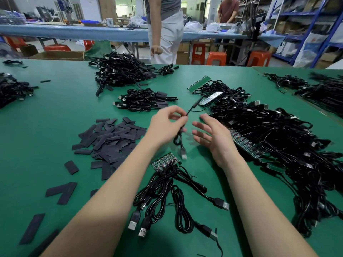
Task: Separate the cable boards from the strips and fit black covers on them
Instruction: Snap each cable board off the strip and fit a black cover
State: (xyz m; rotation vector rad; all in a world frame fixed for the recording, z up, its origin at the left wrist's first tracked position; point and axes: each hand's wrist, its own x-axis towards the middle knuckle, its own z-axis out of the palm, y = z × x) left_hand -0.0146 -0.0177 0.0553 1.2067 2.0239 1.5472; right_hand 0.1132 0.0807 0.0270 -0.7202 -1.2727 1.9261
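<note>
A cable (182, 127) with a black cover at its far end hangs from the left hand (165, 127) above the middle of the green worktop (55, 112). The fingers of this hand pinch the cable between thumb and forefinger, the covered end points up and to the far right, and the USB plug hangs down, blurred. The right hand (213, 136) is just to the right of it, with fingers spread and relaxed, holding nothing.

Near to the hands lies a short strip of boards (163, 163) with several cables attached. To the left is a pile of flat black covers (111, 138), and some single covers lie scattered nearer. On the right a big heap of cables on strips (278, 138) covers the worktop. Far from the hands lie two piles of finished cables (144, 100), the farther one bigger. Behind the worktop a person (165, 30) stands.
</note>
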